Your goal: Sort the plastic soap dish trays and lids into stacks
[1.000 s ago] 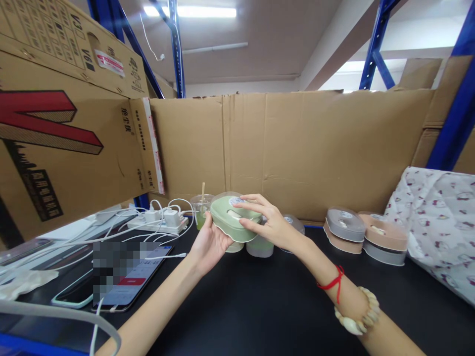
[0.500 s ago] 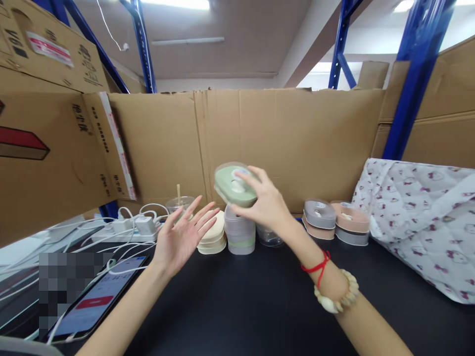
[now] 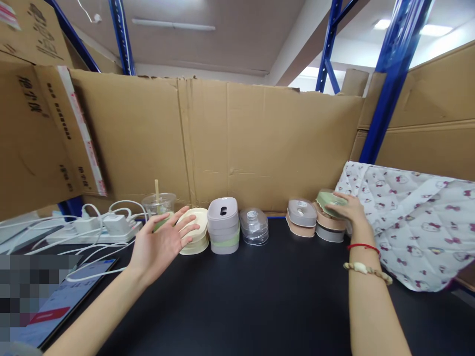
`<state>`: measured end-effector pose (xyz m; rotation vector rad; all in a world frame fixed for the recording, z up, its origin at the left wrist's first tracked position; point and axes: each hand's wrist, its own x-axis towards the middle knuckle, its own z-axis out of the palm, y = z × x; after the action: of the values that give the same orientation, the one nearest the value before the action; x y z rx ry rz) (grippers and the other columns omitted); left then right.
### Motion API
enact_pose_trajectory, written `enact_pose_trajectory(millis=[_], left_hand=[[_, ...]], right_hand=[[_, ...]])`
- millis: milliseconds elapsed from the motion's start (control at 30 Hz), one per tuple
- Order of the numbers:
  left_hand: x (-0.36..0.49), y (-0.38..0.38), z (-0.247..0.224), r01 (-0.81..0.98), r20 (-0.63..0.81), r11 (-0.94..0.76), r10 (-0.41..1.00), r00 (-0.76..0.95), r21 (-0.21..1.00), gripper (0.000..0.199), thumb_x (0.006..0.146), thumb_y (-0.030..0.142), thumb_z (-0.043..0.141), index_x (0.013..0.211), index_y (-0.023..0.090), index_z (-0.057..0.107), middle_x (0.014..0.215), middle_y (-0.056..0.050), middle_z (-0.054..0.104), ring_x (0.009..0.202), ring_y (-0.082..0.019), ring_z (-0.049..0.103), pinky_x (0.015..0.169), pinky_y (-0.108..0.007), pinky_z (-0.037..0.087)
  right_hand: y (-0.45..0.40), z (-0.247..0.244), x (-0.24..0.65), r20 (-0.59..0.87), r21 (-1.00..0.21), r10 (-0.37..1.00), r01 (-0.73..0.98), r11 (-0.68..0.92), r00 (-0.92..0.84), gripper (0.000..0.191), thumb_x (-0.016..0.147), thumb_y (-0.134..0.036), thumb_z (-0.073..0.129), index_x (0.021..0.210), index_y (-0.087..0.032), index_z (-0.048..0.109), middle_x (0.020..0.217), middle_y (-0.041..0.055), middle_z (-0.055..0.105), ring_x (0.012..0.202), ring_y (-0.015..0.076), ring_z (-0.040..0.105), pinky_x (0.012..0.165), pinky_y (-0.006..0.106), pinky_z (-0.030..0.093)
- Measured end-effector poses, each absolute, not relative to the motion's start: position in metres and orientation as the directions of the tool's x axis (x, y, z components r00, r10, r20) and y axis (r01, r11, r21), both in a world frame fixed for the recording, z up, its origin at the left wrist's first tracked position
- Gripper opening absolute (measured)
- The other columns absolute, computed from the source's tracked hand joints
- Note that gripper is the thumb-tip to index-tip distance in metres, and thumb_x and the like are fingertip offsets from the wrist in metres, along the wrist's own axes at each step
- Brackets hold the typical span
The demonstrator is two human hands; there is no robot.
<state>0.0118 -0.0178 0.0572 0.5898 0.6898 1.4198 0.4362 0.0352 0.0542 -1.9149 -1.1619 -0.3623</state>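
At the back right, my right hand point(image 3: 348, 207) grips a green container lid point(image 3: 329, 200) with a clear cover. It is held on or just over a stack whose upper piece is a pink lid point(image 3: 326, 217) and whose lower piece is a grey lid point(image 3: 329, 234). Left of that stands another pair, a grey lid point(image 3: 302, 212) above a pink one point(image 3: 301, 229). My left hand point(image 3: 159, 244) hangs open, palm up, holding nothing. Its fingertips overlap the stacked cream containers point(image 3: 198, 227) in view; whether they touch, I cannot tell. Beside these stand stacked pale grey containers point(image 3: 223, 222) with a green band.
Clear plastic pieces point(image 3: 254, 227) stand beside the grey stack. A clear cup point(image 3: 166, 200) with a straw is behind my left hand. At left lie a power strip point(image 3: 122, 232), white cables and a phone point(image 3: 70, 301). A patterned quilted cloth point(image 3: 411, 222) and a cardboard wall point(image 3: 260, 143) border the table.
My right hand has carried the green lid from above the grey containers to the right-hand stack. My left hand stays open. The view has shifted to the right.
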Motion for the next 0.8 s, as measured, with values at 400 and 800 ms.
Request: enact_pose_trajectory(millis=[400,800], left_hand=[[-0.009,0.018,0.032,0.307,0.560,-0.479,0.773,-0.297,0.823,0.015,0.066,0.028,0.056,0.076,0.018,0.060,0.082,-0.004,0.060,0.082,-0.019,0.055,0.078,-0.030,0.045],[-0.016,0.053,-0.015,0.582,0.364,-0.257,0.929,-0.072,0.771,0.032,0.077,0.029,0.043,0.099,0.018,0.063,0.102,-0.008,0.065,0.095,-0.022,0.060,0.091,-0.036,0.043]], right_hand=[[0.059,0.076,0.406,0.701,-0.526,0.552,0.850,-0.029,0.452,0.046,0.054,-0.035,0.071,0.098,-0.022,0.067,0.098,0.0109,0.060,0.105,0.0340,0.051,0.088,0.050,0.040],[0.068,0.047,0.206,0.451,-0.253,0.736,0.718,0.648,-0.506,0.046,0.072,-0.045,0.066,0.112,-0.022,0.063,0.115,0.0090,0.060,0.116,0.0283,0.048,0.095,0.046,0.042]])
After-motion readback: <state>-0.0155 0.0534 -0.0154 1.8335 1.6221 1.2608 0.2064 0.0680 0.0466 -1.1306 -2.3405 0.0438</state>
